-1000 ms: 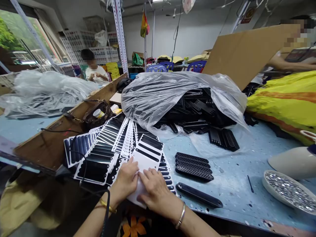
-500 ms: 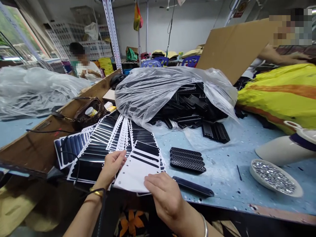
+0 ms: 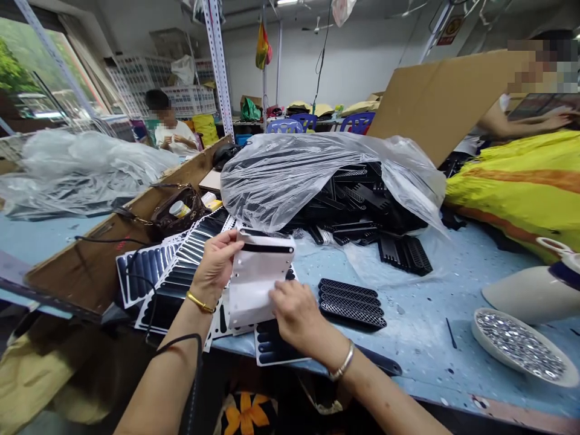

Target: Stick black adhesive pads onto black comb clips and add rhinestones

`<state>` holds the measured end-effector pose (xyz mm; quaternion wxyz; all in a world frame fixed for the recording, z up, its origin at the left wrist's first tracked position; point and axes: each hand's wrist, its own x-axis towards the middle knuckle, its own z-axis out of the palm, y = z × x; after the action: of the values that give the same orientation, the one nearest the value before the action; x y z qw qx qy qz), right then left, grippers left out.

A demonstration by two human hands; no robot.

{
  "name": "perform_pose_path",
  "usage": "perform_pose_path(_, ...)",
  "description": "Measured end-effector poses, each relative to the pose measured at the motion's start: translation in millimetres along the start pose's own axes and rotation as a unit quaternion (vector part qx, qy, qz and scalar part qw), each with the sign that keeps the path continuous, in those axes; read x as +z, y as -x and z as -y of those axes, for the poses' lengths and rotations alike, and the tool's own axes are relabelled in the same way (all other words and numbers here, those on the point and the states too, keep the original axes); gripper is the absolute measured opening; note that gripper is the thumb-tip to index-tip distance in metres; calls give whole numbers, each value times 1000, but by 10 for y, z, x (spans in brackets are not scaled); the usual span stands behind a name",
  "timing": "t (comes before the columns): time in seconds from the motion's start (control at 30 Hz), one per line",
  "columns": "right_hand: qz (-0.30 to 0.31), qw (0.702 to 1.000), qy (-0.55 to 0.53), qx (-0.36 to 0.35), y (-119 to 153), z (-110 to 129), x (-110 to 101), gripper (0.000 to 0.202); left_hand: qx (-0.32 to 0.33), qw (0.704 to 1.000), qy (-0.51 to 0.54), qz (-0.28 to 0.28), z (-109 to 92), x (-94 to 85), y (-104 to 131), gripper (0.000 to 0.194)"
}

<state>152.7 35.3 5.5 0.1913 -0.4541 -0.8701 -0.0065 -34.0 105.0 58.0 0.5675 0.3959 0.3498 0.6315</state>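
My left hand (image 3: 218, 261) pinches the left edge of a white sticker sheet (image 3: 256, 272), lifted and bent above the table edge. One long black strip (image 3: 267, 248) runs across its upper part. My right hand (image 3: 296, 311), slightly blurred, has its fingers curled closed at the sheet's lower right edge. Below it lies another sheet with black strips (image 3: 274, 344). More sheets of glossy black strips (image 3: 181, 281) are fanned out beside my left hand. To the right of my hands sit several black lattice-patterned handles (image 3: 351, 304) in a row, and a single smooth black handle (image 3: 380, 361) partly behind my right wrist.
A clear plastic bag (image 3: 272, 175) full of black slotted pieces (image 3: 357, 193) stands behind. At right are a dish of shiny metal bits (image 3: 521, 344), a white container (image 3: 525, 293) and a yellow sack (image 3: 521, 181). A wooden board (image 3: 90, 266) borders the left. Two people sit or stand beyond.
The sheet has been raised and tilted up, now bending between my hands. My right hand has curled its fingers in, uncovering a sheet beneath. The camera view has shifted slightly.
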Motion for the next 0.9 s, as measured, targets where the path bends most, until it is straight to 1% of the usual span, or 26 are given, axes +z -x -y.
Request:
perform_pose_path(0.03, -8, 1000, 5, 19, -90, -39, -35, 15, 37, 999, -3, -7, -58, 34, -20, 32)
perform_pose_path(0.1, -41, 999, -18, 23, -202, -86, -111, 10, 90, 995, -25, -18, -86, 74, -11, 31)
perform_pose_path(0.13, -64, 997, -43, 13, -219, -94, -140, 10, 100, 994, -42, -24, -50, 76, 21, 30)
perform_pose_path(0.17, -88, 993, -73, 0, -215, -94, -156, 12, 97, 993, -59, -31, 16, 68, 71, 29)
perform_pose_path(0.2, -112, 988, -105, -13, -194, -88, -155, 14, 82, 993, -69, -40, 108, 51, 138, 27)
perform_pose_path(0.27, -155, 975, -155, -23, -131, -62, -105, 18, 30, 996, -66, -56, 328, 3, 308, 25)
perform_pose_path(0.33, -176, 967, -184, -11, -69, -33, -5, 19, -34, 997, -35, -60, 535, -41, 492, 24)
perform_pose_path(0.4, -158, 968, -196, 9, -22, -10, 110, 18, -95, 994, 3, -49, 683, -73, 644, 25)
perform_pose_path(0.47, -111, 973, -200, 23, 11, 0, 213, 15, -136, 990, 23, -41, 765, -98, 735, 25)
perform_pose_path(0.53, -69, 977, -198, 32, 36, -4, 292, 12, -144, 988, -1, -52, 804, -127, 769, 24)
perform_pose_path(0.6, -49, 979, -196, 41, 57, -19, 349, 12, -131, 986, -71, -69, 825, -168, 772, 23)
perform_pose_path(0.7, -38, 980, -187, 55, 88, -40, 406, 12, -117, 975, -176, -71, 842, -230, 772, 29)
perform_pose_path(0.77, -40, 982, -172, 63, 115, -35, 425, 9, -123, 968, -211, -63, 833, -250, 784, 32)
perform_pose_path(0.83, -51, 982, -170, 68, 148, -4, 423, 9, -136, 969, -203, -46, 800, -243, 803, 35)
perform_pose_path(0.9, -58, 977, -195, 69, 179, 50, 396, 7, -158, 976, -148, -25, 751, -214, 826, 38)
